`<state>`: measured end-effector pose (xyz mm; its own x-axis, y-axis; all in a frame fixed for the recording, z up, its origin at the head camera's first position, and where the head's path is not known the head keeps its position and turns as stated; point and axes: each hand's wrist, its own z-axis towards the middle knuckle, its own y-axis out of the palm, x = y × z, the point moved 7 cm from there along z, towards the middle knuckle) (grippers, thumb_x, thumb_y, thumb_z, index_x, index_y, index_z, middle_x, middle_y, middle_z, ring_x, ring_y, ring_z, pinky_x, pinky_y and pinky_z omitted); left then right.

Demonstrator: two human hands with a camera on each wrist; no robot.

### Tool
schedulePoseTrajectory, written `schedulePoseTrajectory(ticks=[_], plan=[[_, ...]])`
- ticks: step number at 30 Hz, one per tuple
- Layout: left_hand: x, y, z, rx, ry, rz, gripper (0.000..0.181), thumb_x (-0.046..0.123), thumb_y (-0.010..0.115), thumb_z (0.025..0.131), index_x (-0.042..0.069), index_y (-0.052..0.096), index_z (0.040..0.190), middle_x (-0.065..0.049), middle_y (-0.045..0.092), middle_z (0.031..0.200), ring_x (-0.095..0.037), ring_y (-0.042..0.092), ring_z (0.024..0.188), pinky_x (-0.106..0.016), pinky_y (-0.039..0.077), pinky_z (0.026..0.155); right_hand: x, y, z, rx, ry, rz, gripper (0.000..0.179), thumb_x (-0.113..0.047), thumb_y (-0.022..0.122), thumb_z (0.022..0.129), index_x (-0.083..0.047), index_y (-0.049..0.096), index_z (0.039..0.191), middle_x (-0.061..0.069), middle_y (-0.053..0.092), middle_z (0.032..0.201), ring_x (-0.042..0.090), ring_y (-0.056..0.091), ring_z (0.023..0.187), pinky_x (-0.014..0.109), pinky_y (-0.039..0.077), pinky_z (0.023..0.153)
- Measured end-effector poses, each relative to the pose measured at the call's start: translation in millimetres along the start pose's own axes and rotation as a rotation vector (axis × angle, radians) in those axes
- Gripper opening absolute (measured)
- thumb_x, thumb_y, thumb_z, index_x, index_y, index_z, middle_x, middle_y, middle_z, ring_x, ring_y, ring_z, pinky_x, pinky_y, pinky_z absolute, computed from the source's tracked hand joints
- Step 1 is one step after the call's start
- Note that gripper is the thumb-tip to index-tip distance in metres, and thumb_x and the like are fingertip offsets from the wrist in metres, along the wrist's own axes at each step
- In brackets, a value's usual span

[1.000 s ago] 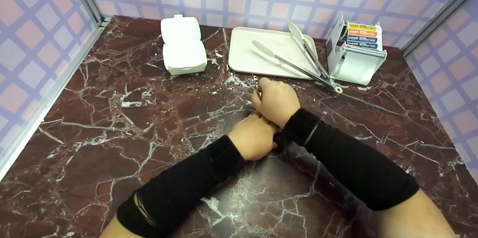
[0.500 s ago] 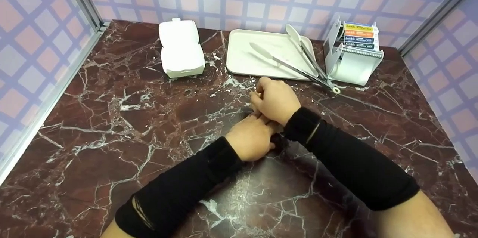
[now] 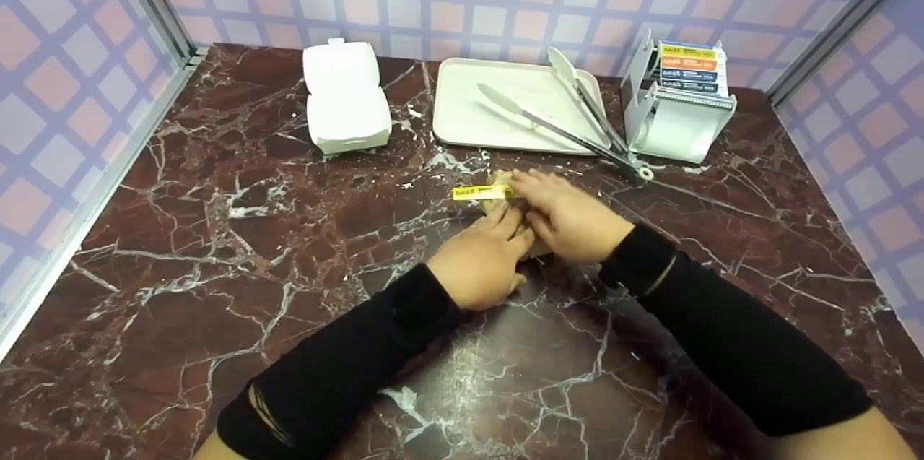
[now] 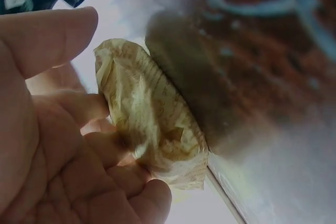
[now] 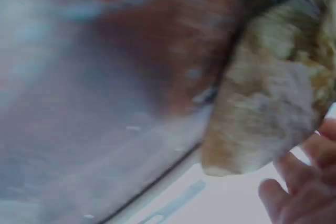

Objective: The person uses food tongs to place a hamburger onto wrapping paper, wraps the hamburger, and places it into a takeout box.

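Between the two hands at mid-table lies a small package in thin, translucent brownish paper with print on it; its contents cannot be made out. The hands cover most of it in the head view. A yellow label strip lies across its far end and sticks out to the left. My left hand lays extended fingers along the package's near left side, thumb apart in the left wrist view. From the right, my right hand touches the package with straight fingertips by the label. In the right wrist view the paper looks creased.
An open white clamshell box stands at the back left. Behind the hands is a cream tray with metal tongs lying across it. A label dispenser with several coloured labels stands at the back right.
My right hand was curled above the left one; its fingers have straightened and it has shifted right. The yellow label on the package has come into sight. The left hand stays about where it was.
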<state>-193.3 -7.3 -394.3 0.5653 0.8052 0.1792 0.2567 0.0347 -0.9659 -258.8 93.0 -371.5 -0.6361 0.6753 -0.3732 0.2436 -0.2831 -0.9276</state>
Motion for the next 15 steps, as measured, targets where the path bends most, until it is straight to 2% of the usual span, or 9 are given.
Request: schedulePoseTrajectory(ticks=[2, 7, 10, 15], plan=[[-1.9, -0.8, -1.7, 0.001, 0.005, 0.0, 0.078, 0.044, 0.059, 0.105, 0.01, 0.026, 0.167, -0.016, 0.006, 0.176, -0.034, 0.007, 0.165, -0.043, 0.008, 0.135, 4, 8, -3.5, -0.077, -0.034, -0.002, 0.064, -0.017, 0.049, 0.107, -0.002, 0.026, 0.165, 0.02, 0.021, 0.174, 0.043, 0.018, 0.162, 0.061, 0.011, 0.133], [-4.2, -2.7, -4.2, 0.001, 0.047, -0.013, 0.077, 0.042, 0.059, 0.105, 0.01, 0.024, 0.166, -0.016, 0.004, 0.176, -0.033, 0.006, 0.165, -0.043, 0.006, 0.135, 11, 16, -9.1, -0.172, -0.081, 0.046, 0.077, -0.035, 0.047, 0.109, -0.004, 0.01, 0.168, 0.019, 0.003, 0.177, 0.045, 0.001, 0.163, 0.063, 0.003, 0.132], [-6.8, -3.9, -4.4, -0.028, 0.063, -0.04, 0.077, 0.041, 0.058, 0.106, 0.011, 0.021, 0.167, -0.014, 0.003, 0.176, -0.031, 0.003, 0.165, -0.044, 0.005, 0.135, 14, 18, -11.1, -0.219, -0.08, 0.08, 0.085, -0.042, 0.052, 0.108, -0.007, 0.005, 0.169, 0.018, -0.003, 0.178, 0.043, -0.003, 0.164, 0.062, 0.002, 0.133], [-15.2, -8.6, -2.2, -0.065, 0.031, -0.103, 0.074, 0.041, 0.055, 0.108, 0.017, 0.02, 0.168, -0.008, 0.003, 0.177, -0.029, 0.005, 0.165, -0.046, 0.008, 0.135, 18, 19, -7.1, -0.232, -0.039, 0.107, 0.1, -0.045, 0.069, 0.099, -0.014, 0.005, 0.171, 0.013, -0.003, 0.178, 0.041, 0.001, 0.164, 0.061, 0.006, 0.133]])
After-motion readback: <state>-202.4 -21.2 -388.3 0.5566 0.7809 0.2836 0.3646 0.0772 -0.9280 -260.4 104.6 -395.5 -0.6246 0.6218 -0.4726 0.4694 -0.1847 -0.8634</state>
